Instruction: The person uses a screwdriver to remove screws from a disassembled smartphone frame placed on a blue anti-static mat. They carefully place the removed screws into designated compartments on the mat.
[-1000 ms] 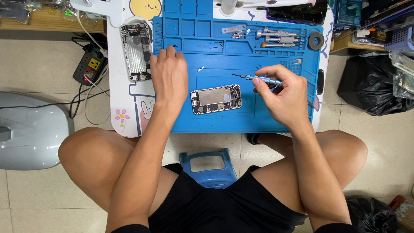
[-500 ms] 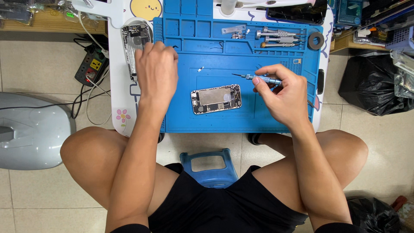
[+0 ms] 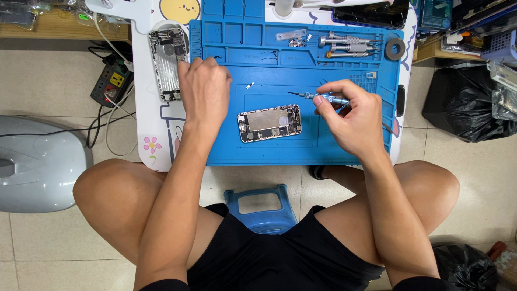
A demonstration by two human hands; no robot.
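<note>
The work in hand looks like the stripping of an opened grey smartphone with its bare metal shield plate and circuit parts showing (image 3: 269,123), which lies flat and lengthwise near the middle of the frame on the blue silicone repair mat with moulded trays (image 3: 344,151). Neither hand touches it at this instant.

The right hand (image 3: 353,116), right of centre, pinches a slim blue-handled precision screwdriver (image 3: 320,97) between thumb and fingertips; its grip is narrow and closed around the handle, the fine tip pointing left and held above the mat, just beyond the phone's upper right corner.

The left hand (image 3: 204,94), left of centre, lies palm down at the mat's left edge, fingers curled toward the second opened phone housing, silver and long (image 3: 168,64), which rests on the white tabletop with cartoon stickers (image 3: 153,134) in the upper left. Its grip seems empty, though the fingertips' undersides are hidden, so I cannot tell for sure.

A tiny pale loose part (image 3: 250,85) lies on the mat between the hands.

By my judgement, the next move calls for steadying the centre phone and seating the driver tip squarely on a small screw.
</note>
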